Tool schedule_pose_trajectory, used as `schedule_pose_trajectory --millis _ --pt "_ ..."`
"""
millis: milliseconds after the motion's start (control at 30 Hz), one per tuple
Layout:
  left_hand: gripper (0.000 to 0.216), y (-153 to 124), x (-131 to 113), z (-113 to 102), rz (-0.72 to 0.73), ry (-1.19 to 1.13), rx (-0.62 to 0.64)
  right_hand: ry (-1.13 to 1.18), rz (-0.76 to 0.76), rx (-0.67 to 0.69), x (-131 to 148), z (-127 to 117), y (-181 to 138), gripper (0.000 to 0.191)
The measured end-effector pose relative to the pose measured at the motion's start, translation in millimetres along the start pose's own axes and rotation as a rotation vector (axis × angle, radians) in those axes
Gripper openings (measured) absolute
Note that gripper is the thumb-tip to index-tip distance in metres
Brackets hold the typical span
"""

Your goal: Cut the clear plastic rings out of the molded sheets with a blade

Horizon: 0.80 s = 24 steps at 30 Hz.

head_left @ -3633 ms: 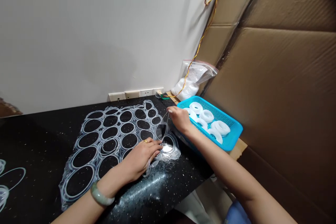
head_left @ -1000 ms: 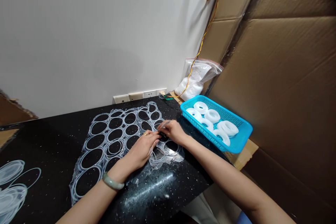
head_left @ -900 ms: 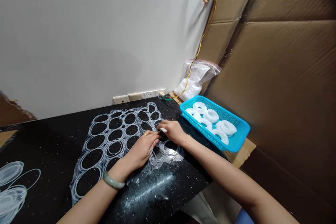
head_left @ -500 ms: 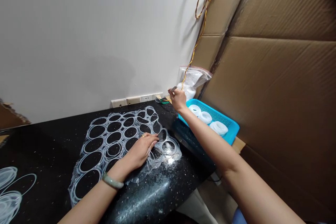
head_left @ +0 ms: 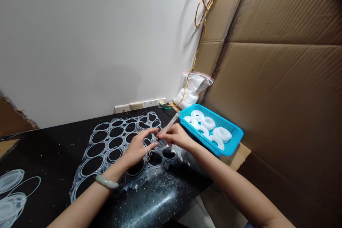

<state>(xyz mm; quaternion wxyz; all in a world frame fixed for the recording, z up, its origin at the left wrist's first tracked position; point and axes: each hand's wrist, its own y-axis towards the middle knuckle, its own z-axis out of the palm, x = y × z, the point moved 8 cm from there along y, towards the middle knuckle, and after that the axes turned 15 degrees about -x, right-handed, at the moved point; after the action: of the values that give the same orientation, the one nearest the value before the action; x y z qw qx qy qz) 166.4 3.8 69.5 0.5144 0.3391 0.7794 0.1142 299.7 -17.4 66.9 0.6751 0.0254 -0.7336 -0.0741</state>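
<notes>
A translucent rubbery sheet (head_left: 103,143) patterned with rings and large round holes lies on a black speckled countertop (head_left: 53,156). Over its right part, my left hand (head_left: 137,148) has its thumb and index finger bent toward each other. Several thin clear rings (head_left: 147,151) hang looped at its fingers. Right beside it, my right hand (head_left: 173,136) is closed on a thin flat strip-like tool (head_left: 171,123), slanting up to the right. Its lower end is between the two hands, where the fingers partly hide the contact with the sheet.
A blue plastic basket (head_left: 231,146) with several white coiled rings stands at the right. Behind it sit a zip bag (head_left: 193,89) of white material and a twisted yellow cord (head_left: 196,57). Loose clear rings (head_left: 12,203) lie at the left; cardboard (head_left: 283,89) walls the right side.
My right hand has come down from near the bag to my left hand, bringing the flat tool. My left hand has shifted slightly left, its fingers lifting, with the thin rings now showing at them.
</notes>
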Motion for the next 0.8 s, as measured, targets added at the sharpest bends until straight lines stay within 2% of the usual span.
schedule_pose_trajectory --millis 67,100,167,233,333,433,567,667,800 --pt "0.035 -5.3 5.3 10.4 -0.124 -0.058 0.145 0.005 0.003 0.026 -3.3 2.4 -8.6 0.035" --pt "0.033 -7.6 7.4 11.5 -0.172 -0.061 0.173 0.000 -0.008 0.022 -5.5 0.5 -10.5 0.035" --pt "0.032 -9.6 9.8 5.2 -0.222 -0.017 0.158 -0.035 -0.051 -0.036 -10.9 -10.7 -10.9 0.033" --pt "0.030 -9.6 10.0 -7.9 -0.217 0.076 0.107 -0.154 -0.137 -0.154 -15.2 -29.6 -10.2 0.027" --pt "0.028 -8.5 2.5 -32.1 -0.098 0.227 0.017 -0.491 -0.335 -0.284 -16.3 -53.4 -14.6 0.015" --pt "0.027 -11.8 -10.7 -51.5 0.046 0.264 -0.045 -0.887 -0.480 -0.197 -25.6 -57.5 -22.1 0.021" --pt "0.028 -21.8 -21.9 -71.2 0.085 0.286 -0.063 -1.253 -0.593 0.000 -46.0 -57.8 -33.5 0.027" --pt "0.030 -29.9 -24.9 -88.2 0.067 0.342 -0.038 -1.339 -0.633 0.008 -48.9 -62.7 -40.7 0.030" --pt "0.024 -39.4 -20.4 -117.1 0.059 0.490 0.101 -1.292 -0.640 -0.043 -34.6 -54.6 -50.9 0.036"
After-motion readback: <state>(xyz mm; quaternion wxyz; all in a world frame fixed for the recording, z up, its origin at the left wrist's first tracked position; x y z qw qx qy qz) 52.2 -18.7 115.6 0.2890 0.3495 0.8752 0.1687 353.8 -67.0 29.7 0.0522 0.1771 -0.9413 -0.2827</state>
